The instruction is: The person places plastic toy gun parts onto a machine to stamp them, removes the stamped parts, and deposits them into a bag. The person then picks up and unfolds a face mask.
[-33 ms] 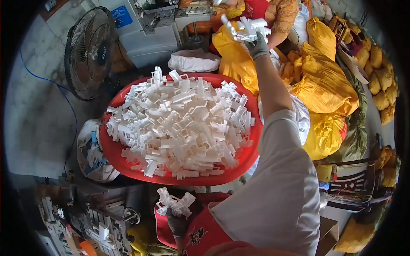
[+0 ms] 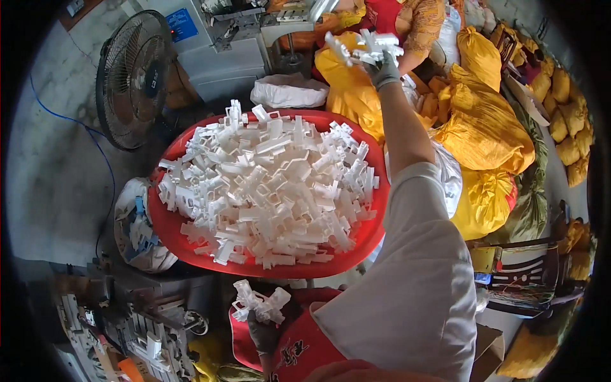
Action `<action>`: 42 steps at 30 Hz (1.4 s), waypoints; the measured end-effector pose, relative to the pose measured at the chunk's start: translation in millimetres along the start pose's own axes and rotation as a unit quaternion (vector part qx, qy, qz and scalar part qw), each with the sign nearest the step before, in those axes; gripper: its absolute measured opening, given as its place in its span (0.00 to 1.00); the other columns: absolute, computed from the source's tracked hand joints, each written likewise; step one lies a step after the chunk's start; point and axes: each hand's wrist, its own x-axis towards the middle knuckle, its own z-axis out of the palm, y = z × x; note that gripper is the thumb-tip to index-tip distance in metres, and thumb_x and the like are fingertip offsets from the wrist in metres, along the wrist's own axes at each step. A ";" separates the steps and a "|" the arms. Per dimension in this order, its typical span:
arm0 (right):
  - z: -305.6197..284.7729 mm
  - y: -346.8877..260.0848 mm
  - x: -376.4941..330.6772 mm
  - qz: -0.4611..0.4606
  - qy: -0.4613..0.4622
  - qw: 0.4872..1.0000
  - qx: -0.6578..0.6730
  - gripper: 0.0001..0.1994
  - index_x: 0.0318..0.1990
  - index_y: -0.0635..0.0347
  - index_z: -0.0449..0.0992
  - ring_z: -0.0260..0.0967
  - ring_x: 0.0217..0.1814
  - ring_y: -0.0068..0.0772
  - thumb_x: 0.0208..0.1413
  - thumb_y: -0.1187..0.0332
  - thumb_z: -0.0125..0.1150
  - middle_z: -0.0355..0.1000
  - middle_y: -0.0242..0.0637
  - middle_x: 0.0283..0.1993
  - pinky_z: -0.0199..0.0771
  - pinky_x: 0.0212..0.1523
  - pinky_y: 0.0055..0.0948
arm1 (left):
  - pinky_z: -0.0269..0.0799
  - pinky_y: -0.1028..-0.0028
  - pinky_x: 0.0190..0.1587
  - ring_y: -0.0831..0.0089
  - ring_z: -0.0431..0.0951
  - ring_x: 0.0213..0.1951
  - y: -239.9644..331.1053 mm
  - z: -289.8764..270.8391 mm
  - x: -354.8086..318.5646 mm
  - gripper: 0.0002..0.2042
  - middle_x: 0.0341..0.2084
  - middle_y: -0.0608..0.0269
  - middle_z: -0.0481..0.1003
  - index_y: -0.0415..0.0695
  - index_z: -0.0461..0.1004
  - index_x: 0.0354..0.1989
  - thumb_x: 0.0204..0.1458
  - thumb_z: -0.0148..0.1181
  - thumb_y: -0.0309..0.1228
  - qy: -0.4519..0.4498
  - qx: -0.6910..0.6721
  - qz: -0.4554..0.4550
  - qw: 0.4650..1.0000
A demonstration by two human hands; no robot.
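My right hand (image 2: 384, 71), in a grey glove, is stretched far forward and closed around several white plastic parts (image 2: 377, 46). A blurred white part (image 2: 338, 48) is just left of that bunch; whether it touches it I cannot tell. Close to my body, my left hand (image 2: 262, 332), gloved in dark grey, grips a cluster of white plastic parts (image 2: 259, 302) with frame-like openings. Between my hands stands a large red tub (image 2: 312, 270) heaped with similar white parts (image 2: 273, 184), some shaped like toy pistols.
Across from me sits another person (image 2: 425, 28) in patterned sleeves, beside a machine (image 2: 223, 63). Yellow sacks (image 2: 484, 121) crowd the right. A black fan (image 2: 135, 79) stands at left, near a white sack (image 2: 143, 229) with blue pieces. Another machine (image 2: 153, 337) is at lower left.
The blurred white part by my right hand has shifted slightly down, and the bunch in that hand has tilted a little. A shiny piece now shows at the top edge. My left hand stays put.
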 end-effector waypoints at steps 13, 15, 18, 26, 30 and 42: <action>-46.7 -5.9 -113.7 -0.391 0.016 0.752 -0.530 0.24 0.55 0.68 0.69 0.70 0.52 0.46 0.58 0.58 0.57 0.70 0.51 0.53 0.69 0.52 0.36 | 0.75 0.64 0.48 0.67 0.74 0.48 47.0 42.2 9.3 0.21 0.47 0.56 0.72 0.36 0.65 0.55 0.51 0.56 0.20 0.059 0.328 0.049 0.942; -40.9 11.9 -224.9 -0.389 -0.090 0.765 -0.505 0.22 0.57 0.66 0.67 0.69 0.54 0.42 0.58 0.65 0.58 0.69 0.47 0.54 0.69 0.54 0.35 | 0.74 0.64 0.47 0.62 0.76 0.45 63.0 61.0 20.8 0.21 0.43 0.53 0.75 0.34 0.68 0.51 0.47 0.61 0.24 0.062 0.262 0.002 0.963; -94.1 83.8 -340.3 0.115 -0.302 0.919 -0.227 0.24 0.62 0.60 0.62 0.65 0.59 0.32 0.59 0.71 0.57 0.66 0.39 0.58 0.67 0.59 0.31 | 0.73 0.66 0.43 0.57 0.77 0.40 69.0 68.8 57.1 0.18 0.40 0.47 0.75 0.33 0.70 0.50 0.48 0.55 0.22 -0.022 0.401 0.143 0.904; -24.6 85.9 -451.3 0.428 -0.377 0.779 -0.259 0.16 0.51 0.65 0.70 0.68 0.51 0.29 0.60 0.64 0.57 0.69 0.35 0.49 0.73 0.50 0.33 | 0.67 0.70 0.52 0.72 0.71 0.51 125.9 129.5 121.0 0.22 0.52 0.60 0.70 0.37 0.63 0.60 0.62 0.50 0.37 -0.053 0.054 0.049 0.996; -34.0 100.6 -428.6 0.386 -0.361 0.803 -0.276 0.12 0.48 0.61 0.71 0.70 0.48 0.25 0.62 0.65 0.55 0.69 0.32 0.45 0.77 0.45 0.34 | 0.64 0.71 0.55 0.74 0.68 0.53 138.1 153.2 130.1 0.23 0.55 0.61 0.68 0.40 0.61 0.63 0.62 0.52 0.36 -0.083 0.041 0.103 0.990; 24.5 -1.1 -233.2 0.098 -0.127 0.979 -0.124 0.23 0.64 0.62 0.59 0.65 0.60 0.36 0.67 0.59 0.42 0.65 0.39 0.61 0.68 0.59 0.36 | 0.71 0.77 0.47 0.78 0.74 0.44 81.7 68.3 108.1 0.19 0.51 0.62 0.73 0.38 0.67 0.59 0.61 0.51 0.31 -0.058 0.111 0.008 0.992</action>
